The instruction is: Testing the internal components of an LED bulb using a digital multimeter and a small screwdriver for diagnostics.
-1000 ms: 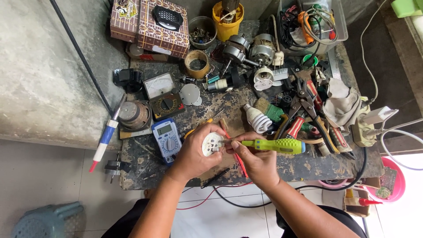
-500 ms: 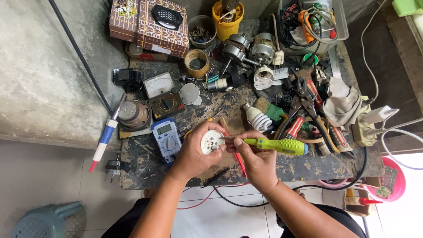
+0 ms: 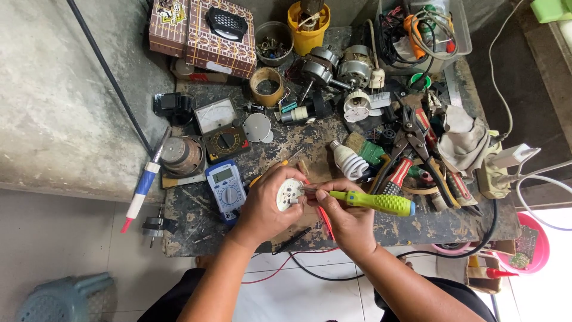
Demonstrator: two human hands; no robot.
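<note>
The left hand (image 3: 265, 203) is closed around a small round white part (image 3: 288, 194), gripping it by the rim with its face turned up, near the front edge of the cluttered workbench (image 3: 298, 146). The right hand (image 3: 345, 220) is clenched around a screwdriver with a yellow-green handle (image 3: 372, 203), and the metal tip rests on the face of the white part from its 3 o'clock side. A red wire (image 3: 325, 217) runs under the right hand toward 6 o'clock.

Just beside the left hand, at its 9 o'clock, lies a blue multimeter (image 3: 225, 188). At 11 o'clock from it sits an older meter with a needle dial (image 3: 219, 128). A white spiral lamp bulb (image 3: 347, 160) lies at 1 o'clock of the white part, close to it. Pliers with red handles (image 3: 411, 155) lie at 3 o'clock, past the bulb. Two small electric motors (image 3: 336, 65) stand well apart, at 12 o'clock, near the back of the bench.
</note>
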